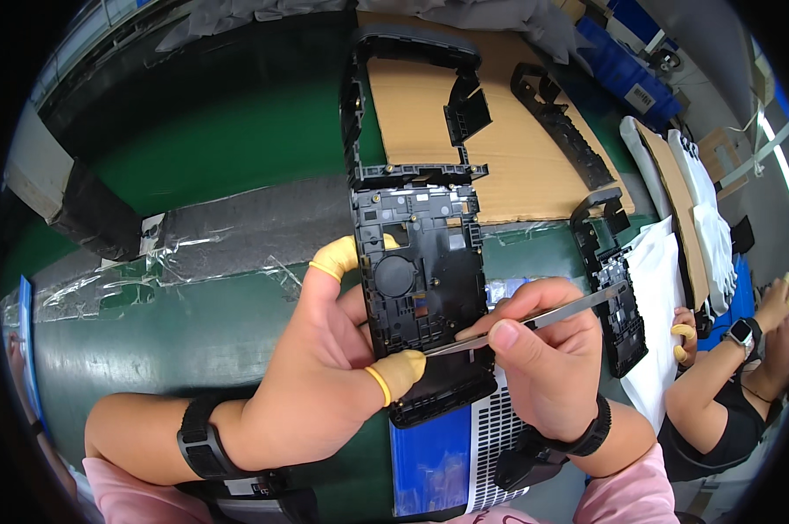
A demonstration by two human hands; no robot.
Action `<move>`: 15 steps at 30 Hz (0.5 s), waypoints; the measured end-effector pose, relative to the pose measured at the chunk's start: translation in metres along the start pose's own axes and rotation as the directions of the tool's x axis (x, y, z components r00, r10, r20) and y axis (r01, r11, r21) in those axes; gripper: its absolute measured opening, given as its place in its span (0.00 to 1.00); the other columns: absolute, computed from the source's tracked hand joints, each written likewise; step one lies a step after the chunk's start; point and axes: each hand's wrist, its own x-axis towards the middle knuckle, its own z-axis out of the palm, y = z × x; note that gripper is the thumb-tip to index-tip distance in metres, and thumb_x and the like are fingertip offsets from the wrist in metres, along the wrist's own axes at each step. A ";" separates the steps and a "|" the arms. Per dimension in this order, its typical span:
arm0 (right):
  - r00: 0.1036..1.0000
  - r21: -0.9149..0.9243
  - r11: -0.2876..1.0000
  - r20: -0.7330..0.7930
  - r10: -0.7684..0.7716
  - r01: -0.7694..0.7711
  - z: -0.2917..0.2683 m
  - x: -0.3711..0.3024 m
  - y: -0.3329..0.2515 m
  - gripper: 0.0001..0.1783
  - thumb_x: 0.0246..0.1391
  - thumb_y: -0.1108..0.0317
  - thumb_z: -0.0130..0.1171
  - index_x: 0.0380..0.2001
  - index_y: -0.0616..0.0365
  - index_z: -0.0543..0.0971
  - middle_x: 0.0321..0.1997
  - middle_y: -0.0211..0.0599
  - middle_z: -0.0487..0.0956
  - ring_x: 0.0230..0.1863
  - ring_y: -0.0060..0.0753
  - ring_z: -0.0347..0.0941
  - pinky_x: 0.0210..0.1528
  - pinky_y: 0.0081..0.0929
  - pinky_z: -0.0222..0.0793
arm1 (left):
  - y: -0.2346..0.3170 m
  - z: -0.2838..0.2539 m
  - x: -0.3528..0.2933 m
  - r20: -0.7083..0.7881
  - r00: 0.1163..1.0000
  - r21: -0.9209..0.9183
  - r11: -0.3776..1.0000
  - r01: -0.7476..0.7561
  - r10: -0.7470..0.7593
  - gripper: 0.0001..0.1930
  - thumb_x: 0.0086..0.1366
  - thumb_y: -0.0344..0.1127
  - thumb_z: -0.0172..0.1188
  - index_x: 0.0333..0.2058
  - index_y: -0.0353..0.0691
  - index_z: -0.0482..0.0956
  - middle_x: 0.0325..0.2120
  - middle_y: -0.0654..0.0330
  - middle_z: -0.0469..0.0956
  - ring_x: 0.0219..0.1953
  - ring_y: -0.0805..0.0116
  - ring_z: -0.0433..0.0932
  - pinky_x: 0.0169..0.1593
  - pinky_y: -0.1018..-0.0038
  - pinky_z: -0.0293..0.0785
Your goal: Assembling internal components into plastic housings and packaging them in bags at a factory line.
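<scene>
My left hand (307, 397), with yellow finger cots on several fingertips, grips a long black plastic housing (438, 262) by its left side. The housing has an open frame at its far end and a ribbed, recessed panel with small brass inserts at its near end. Between the thumb and fingers of my right hand (547, 371) is a pair of metal tweezers (569, 310). Their tips point left and meet the housing's lower part beside my left thumb. Whether the tips pinch anything is too small to tell.
A cardboard sheet (421, 100) lies behind, bearing another black part (560, 127). A similar housing (617, 306) rests at the right beside white wrapping (657, 288). Below my hands is a white sheet with black rectangles (497, 428). A co-worker (718, 393) sits at the right.
</scene>
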 end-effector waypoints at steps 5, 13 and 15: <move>0.999 0.140 0.989 0.001 0.042 -0.042 -0.008 0.005 -0.013 0.08 0.46 0.80 0.54 0.32 0.64 0.69 0.25 0.38 0.74 0.18 0.17 0.64 0.18 0.12 0.58 | 0.002 -0.004 0.000 0.022 0.999 0.068 0.997 -0.047 0.046 0.41 0.43 0.10 0.49 0.56 0.44 0.46 0.48 0.54 0.62 0.50 0.63 0.65 0.50 0.66 0.66; 0.959 -0.061 0.996 -0.279 0.044 -0.064 -0.035 -0.003 -0.028 0.07 0.47 0.79 0.52 0.31 0.64 0.69 0.21 0.38 0.73 0.18 0.21 0.68 0.17 0.14 0.59 | 0.009 0.000 0.008 0.002 0.974 0.074 0.971 -0.227 0.227 0.45 0.43 0.16 0.55 0.58 0.48 0.42 0.51 0.55 0.59 0.49 0.61 0.66 0.52 0.64 0.64; 0.959 -0.037 0.997 -0.279 0.051 -0.064 -0.041 -0.001 -0.016 0.07 0.46 0.79 0.54 0.31 0.65 0.70 0.21 0.37 0.74 0.18 0.21 0.69 0.17 0.14 0.59 | 0.013 0.005 0.009 -0.015 0.975 0.077 0.973 -0.220 0.221 0.43 0.45 0.20 0.55 0.58 0.48 0.43 0.51 0.56 0.60 0.49 0.61 0.65 0.52 0.63 0.64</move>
